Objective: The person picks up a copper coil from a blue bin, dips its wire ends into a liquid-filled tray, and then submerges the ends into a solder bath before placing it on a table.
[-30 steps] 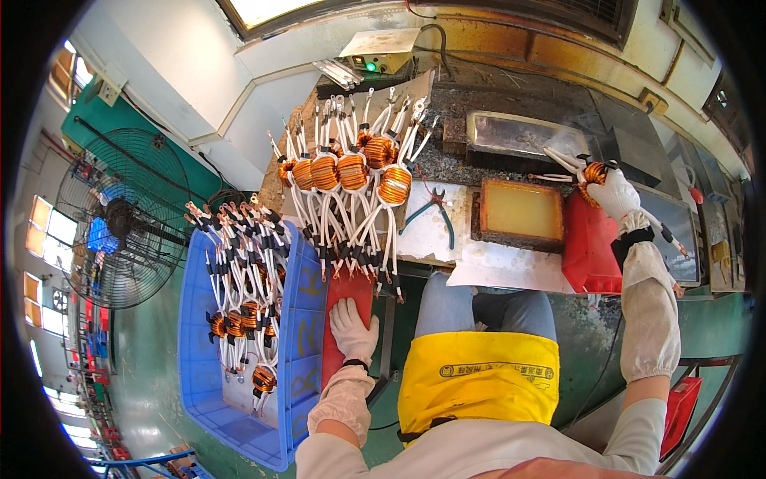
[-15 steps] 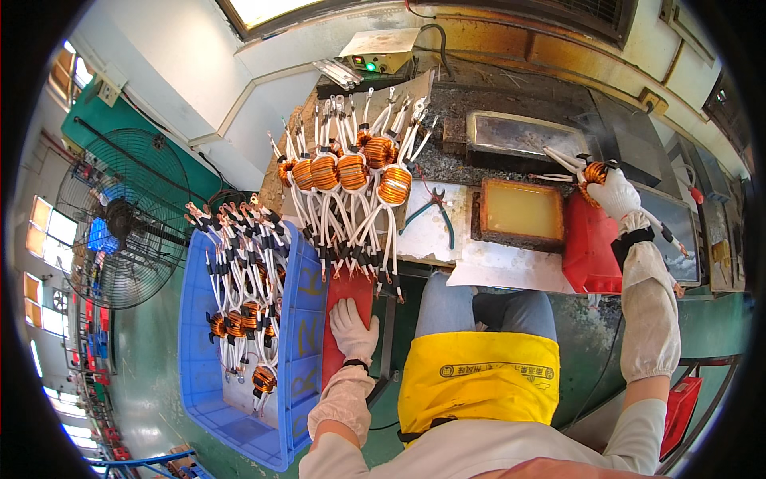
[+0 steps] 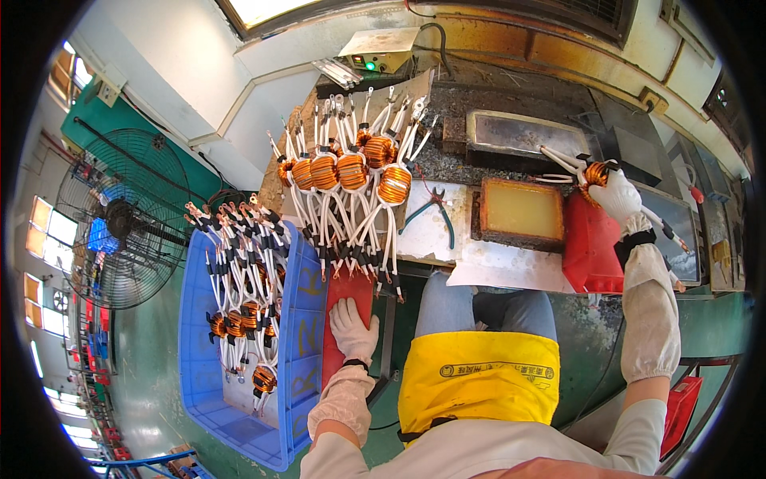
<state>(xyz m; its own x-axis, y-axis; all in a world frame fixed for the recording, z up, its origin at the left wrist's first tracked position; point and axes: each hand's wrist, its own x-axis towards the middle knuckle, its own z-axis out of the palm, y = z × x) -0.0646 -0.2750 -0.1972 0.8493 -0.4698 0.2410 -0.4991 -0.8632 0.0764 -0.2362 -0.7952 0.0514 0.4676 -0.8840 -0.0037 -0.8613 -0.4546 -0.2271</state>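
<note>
My gloved right hand (image 3: 617, 197) is closed around a copper-wound toroidal coil (image 3: 595, 174). Two of its white sleeved leads point left toward the rectangular metal solder pot (image 3: 523, 134), with one lead end over the pot's right side. Other leads trail from the hand to the lower right. My gloved left hand (image 3: 353, 329) lies flat, fingers stretched, on a red board (image 3: 335, 351) beside the blue crate. Several similar coils (image 3: 352, 171) with white leads are laid in a row on the bench's left part.
A blue plastic crate (image 3: 239, 431) with more coils stands at the left. On the bench are a square tray of yellowish liquid (image 3: 523, 209), pliers (image 3: 435, 209), a red container (image 3: 590, 247) and a control box with a green light (image 3: 381, 49). A large fan (image 3: 120, 215) stands far left.
My right hand and the coil have shifted very slightly, with the lead ends moving a little left. My left hand has stayed in place.
</note>
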